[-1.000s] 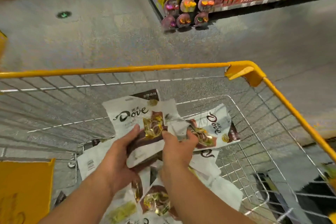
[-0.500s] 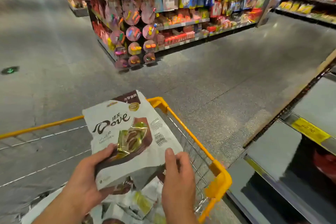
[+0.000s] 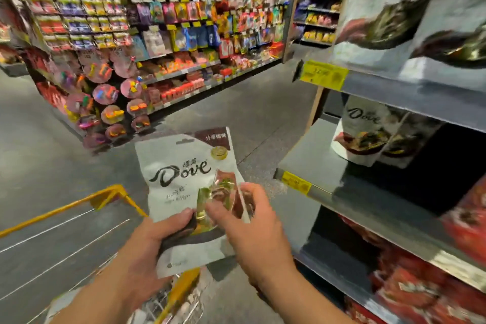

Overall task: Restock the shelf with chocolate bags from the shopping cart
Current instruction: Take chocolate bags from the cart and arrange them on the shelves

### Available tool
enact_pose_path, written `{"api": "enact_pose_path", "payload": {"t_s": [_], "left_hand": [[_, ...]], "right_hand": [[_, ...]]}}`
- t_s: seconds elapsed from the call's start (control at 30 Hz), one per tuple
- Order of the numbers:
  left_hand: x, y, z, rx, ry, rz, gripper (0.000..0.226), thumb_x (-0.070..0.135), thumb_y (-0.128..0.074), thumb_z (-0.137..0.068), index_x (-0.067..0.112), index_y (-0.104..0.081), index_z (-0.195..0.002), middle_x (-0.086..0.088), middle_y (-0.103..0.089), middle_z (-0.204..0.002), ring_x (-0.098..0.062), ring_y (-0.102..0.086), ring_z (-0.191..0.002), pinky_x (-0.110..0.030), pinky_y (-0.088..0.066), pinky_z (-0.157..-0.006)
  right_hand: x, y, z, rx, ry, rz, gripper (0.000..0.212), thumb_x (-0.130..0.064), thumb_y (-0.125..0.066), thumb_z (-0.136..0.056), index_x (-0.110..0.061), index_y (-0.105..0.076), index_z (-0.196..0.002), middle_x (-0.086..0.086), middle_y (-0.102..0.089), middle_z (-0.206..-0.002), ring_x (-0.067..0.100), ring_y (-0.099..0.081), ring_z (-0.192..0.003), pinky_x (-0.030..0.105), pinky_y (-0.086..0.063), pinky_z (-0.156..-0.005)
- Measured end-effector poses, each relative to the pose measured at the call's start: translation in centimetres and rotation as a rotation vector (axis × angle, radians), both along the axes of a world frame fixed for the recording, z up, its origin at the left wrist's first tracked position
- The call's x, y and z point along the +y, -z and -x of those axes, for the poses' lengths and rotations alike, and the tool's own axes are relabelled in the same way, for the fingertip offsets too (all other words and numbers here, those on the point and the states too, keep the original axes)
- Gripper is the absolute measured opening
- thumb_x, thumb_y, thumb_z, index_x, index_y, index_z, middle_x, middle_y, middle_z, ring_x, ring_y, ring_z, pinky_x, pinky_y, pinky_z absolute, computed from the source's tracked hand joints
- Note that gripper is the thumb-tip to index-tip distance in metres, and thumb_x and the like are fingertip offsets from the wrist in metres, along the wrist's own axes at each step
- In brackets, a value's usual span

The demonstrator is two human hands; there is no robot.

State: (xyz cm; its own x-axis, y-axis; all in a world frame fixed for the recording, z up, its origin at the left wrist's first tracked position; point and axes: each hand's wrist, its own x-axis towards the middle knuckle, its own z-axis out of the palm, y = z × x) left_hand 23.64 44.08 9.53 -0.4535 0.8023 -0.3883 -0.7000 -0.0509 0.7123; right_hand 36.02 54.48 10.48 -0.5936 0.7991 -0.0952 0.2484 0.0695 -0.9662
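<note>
Dove bag (image 3: 181,173) gripped by left hand (image 3: 150,247) and right hand (image 3: 252,234); shelf (image 3: 310,155) holds matching bags (image 3: 363,129).

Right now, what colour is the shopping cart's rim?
The cart rim is yellow, seen best in the head view.

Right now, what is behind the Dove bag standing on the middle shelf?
A second Dove bag shows at the right of the front bag, partly covered by it. Past them the middle shelf is dark, so any further bags cannot be seen.
</note>
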Motion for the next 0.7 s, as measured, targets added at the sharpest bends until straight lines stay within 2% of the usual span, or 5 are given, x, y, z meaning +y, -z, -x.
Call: {"api": "enact_pose_path", "payload": {"t_s": [0.17,0.37,0.5,0.6,0.7], "left_hand": [[8.2,-3.1,-7.3,-0.01,0.123,-0.112,0.035,0.028,-0.059,-0.079,0.003,-0.072,-0.099,-0.022,-0.074,-0.089,-0.038,-0.073,-0.067,-0.044,-0.057,-0.047],[14.0,-4.0,-12.9,-0.551,0.3,-0.278,0.109,0.081,-0.006,-0.083,-0.003,-0.067,-0.118,-0.053,-0.053,-0.107,-0.071,-0.052,-0.096,-0.075,-0.045,-0.08],[15.6,-3.1,-16.0,0.014,0.461,-0.137,0.035,0.031,-0.058,-0.082,0.004,-0.079,-0.077,-0.022,-0.073,-0.087,-0.033,-0.072,-0.064,-0.038,-0.058,-0.045],[16.5,-3.2,-17.5,-0.091,0.672,-0.281,0.061,0.028,-0.098,-0.035,-0.006,-0.076,-0.08,-0.025,-0.073,-0.087,-0.03,-0.073,-0.072,-0.034,-0.059,-0.054],[18.7,-0.6,-17.2,-0.184,0.751,-0.333,0.066,0.031,-0.096,-0.053,-0.011,-0.073,-0.099,-0.027,-0.07,-0.105,-0.027,-0.072,-0.093,-0.03,-0.059,-0.075]], "right_hand": [[5.2,-1.8,-6.6,0.095,0.173,0.002,0.061,-0.04,-0.084,-0.069,-0.05,-0.044,-0.114,-0.034,-0.065,-0.096,-0.012,-0.063,-0.087,0.014,-0.048,-0.078],[10.3,-1.8,-14.1,0.232,0.373,0.144,0.063,-0.025,-0.089,-0.06,-0.039,-0.058,-0.114,-0.013,-0.074,-0.101,0.005,-0.071,-0.092,0.035,-0.056,-0.091],[11.2,-1.0,-17.1,0.331,0.32,0.354,0.06,-0.024,-0.086,-0.058,-0.026,-0.065,-0.114,0.001,-0.077,-0.101,0.023,-0.073,-0.095,0.048,-0.056,-0.092],[11.4,0.5,-18.0,0.359,0.273,0.58,0.043,-0.019,-0.081,-0.076,-0.016,-0.067,-0.117,0.012,-0.076,-0.103,0.032,-0.073,-0.096,0.048,-0.056,-0.088],[12.3,1.8,-18.0,0.362,0.273,0.687,0.051,-0.021,-0.083,-0.072,-0.009,-0.066,-0.119,0.018,-0.074,-0.106,0.037,-0.072,-0.097,0.043,-0.057,-0.076]]}}
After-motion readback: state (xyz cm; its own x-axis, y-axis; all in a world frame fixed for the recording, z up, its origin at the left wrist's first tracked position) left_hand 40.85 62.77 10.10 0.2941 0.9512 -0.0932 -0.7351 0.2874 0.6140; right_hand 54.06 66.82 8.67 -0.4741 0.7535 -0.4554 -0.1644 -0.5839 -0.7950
